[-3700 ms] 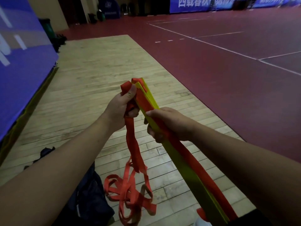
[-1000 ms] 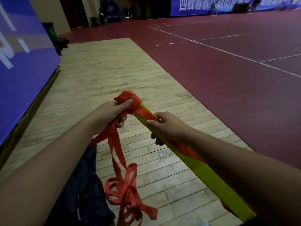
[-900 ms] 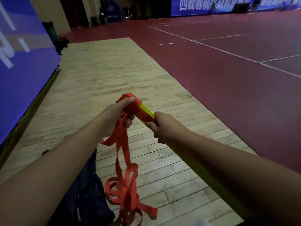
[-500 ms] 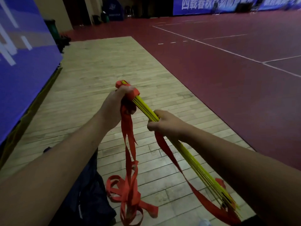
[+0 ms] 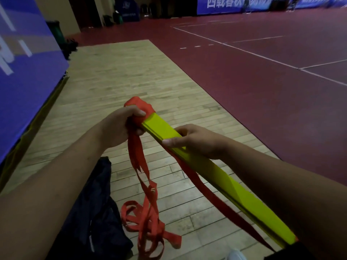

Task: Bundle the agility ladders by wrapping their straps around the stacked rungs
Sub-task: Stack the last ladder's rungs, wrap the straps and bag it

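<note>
A stack of flat yellow-green ladder rungs (image 5: 221,177) slants from the centre down to the lower right, broad face up. Red strap (image 5: 139,107) is wound round its far end. My left hand (image 5: 120,126) grips that wrapped end, thumb on top. My right hand (image 5: 199,141) holds the stack a little lower, thumb across the yellow face and fingers curled underneath. More red strap (image 5: 148,212) hangs from my left hand into a loose tangle on the floor. Another red length (image 5: 216,201) trails under the rungs.
I stand on pale wooden floorboards (image 5: 116,76) beside a dark red court floor (image 5: 262,81) with white lines. A blue padded panel (image 5: 24,72) runs along the left. A dark bag or garment (image 5: 93,212) lies on the boards at my feet. A white shoe tip (image 5: 235,255) shows below.
The rung stack has turned from edge-on to flat face up. My left hand stays at the wrapped far end, and the strap still hangs down to the floor.
</note>
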A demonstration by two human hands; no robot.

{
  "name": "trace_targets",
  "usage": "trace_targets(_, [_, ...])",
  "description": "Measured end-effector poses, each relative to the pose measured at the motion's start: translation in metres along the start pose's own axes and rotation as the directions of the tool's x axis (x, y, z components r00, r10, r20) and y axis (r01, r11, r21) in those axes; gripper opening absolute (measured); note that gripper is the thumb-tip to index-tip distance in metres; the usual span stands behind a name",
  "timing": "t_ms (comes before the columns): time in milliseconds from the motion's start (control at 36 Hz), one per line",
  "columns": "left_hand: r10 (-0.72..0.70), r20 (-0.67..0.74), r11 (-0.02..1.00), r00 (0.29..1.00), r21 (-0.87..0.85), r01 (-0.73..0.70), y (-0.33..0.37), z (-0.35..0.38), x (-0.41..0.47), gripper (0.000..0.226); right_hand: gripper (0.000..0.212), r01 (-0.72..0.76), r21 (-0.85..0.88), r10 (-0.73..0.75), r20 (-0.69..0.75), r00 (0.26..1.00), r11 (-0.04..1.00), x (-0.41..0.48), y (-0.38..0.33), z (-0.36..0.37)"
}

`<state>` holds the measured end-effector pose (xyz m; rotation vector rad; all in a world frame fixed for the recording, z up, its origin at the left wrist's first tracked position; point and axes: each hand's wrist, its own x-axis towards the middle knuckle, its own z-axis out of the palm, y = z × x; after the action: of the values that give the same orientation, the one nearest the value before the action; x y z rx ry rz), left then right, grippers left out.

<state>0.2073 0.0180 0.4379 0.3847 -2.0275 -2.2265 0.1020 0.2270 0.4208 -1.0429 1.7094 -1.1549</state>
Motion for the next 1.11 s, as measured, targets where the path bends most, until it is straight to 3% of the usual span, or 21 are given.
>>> trace_targets(139, [-0.106, -0.062, 0.964, 0.992, 0.237, 0.118, -0.004, 0.004, -0.001, 0.047, 0.03, -0.063, 0.118, 0.062, 0.016, 0.998, 0.991, 0.002, 0.007, -0.003])
trace_targets(194, [-0.116, -0.098, 0.955, 0.988, 0.262, 0.138, -0.009, 0.011, 0.0, 0.051, 0.036, -0.084, -0.04, 0.081, -0.089, 0.993, 0.996, 0.004, 0.009, 0.001])
trace_targets(278, [-0.126, -0.088, 0.984, 0.988, 0.118, 0.136, -0.013, 0.024, 0.002, 0.042, 0.032, -0.115, -0.342, 0.034, -0.235, 0.972, 0.932, 0.011, 0.011, 0.01])
trace_targets(333, [-0.138, -0.081, 0.989, 0.987, 0.045, 0.142, -0.015, 0.034, 0.002, 0.042, 0.029, -0.137, -0.559, -0.047, -0.302, 0.952, 0.818, 0.014, 0.013, 0.017])
trace_targets(417, [-0.107, -0.25, 0.992, 0.962, 0.033, 0.119, -0.02, 0.043, 0.005, 0.04, 0.033, -0.187, -0.767, -0.182, -0.367, 0.912, 0.613, 0.016, 0.018, 0.028])
trace_targets(500, [-0.053, -0.353, 0.998, 0.934, -0.002, 0.055, -0.021, 0.047, 0.008, 0.039, 0.037, -0.173, -0.789, -0.236, -0.374, 0.897, 0.59, 0.019, 0.02, 0.033])
trace_targets(583, [0.087, -0.391, 0.996, 0.916, 0.038, -0.078, -0.018, 0.046, 0.01, 0.036, 0.032, -0.107, -0.75, -0.259, -0.353, 0.899, 0.653, 0.021, 0.015, 0.026])
trace_targets(639, [0.176, -0.373, 0.984, 0.911, 0.048, -0.17, -0.013, 0.043, 0.009, 0.035, 0.035, -0.047, -0.736, -0.293, -0.327, 0.899, 0.676, 0.018, 0.008, 0.019])
trace_targets(722, [0.27, -0.316, 0.962, 0.91, 0.041, -0.271, -0.004, 0.038, 0.008, 0.024, 0.044, 0.032, -0.786, -0.407, -0.285, 0.868, 0.618, 0.01, 0.001, 0.009])
trace_targets(778, [0.302, -0.292, 0.952, 0.908, 0.038, -0.304, 0.0, 0.032, 0.005, 0.02, 0.049, 0.106, -0.704, -0.421, -0.29, 0.859, 0.703, 0.008, 0.0, 0.003])
trace_targets(833, [0.33, -0.236, 0.943, 0.914, 0.048, -0.329, 0.001, 0.029, 0.002, 0.021, 0.05, 0.185, -0.501, -0.393, -0.349, 0.851, 0.845, 0.009, 0.002, 0.0])
trace_targets(917, [0.359, -0.163, 0.933, 0.919, 0.033, -0.358, 0.004, 0.028, -0.002, 0.026, 0.045, 0.202, -0.31, -0.318, -0.391, 0.864, 0.929, 0.012, 0.004, -0.004])
trace_targets(1028, [0.344, -0.082, 0.936, 0.935, -0.054, -0.348, 0.007, 0.032, -0.003, 0.024, 0.058, 0.107, 0.007, -0.104, -0.156, 0.982, 0.994, 0.015, 0.01, -0.008])
trace_targets(1111, [0.337, 0.007, 0.932, 0.942, -0.147, -0.332, 0.008, 0.033, -0.001, 0.033, 0.051, 0.006, 0.157, -0.011, 0.027, 1.0, 0.988, 0.012, 0.013, -0.005])
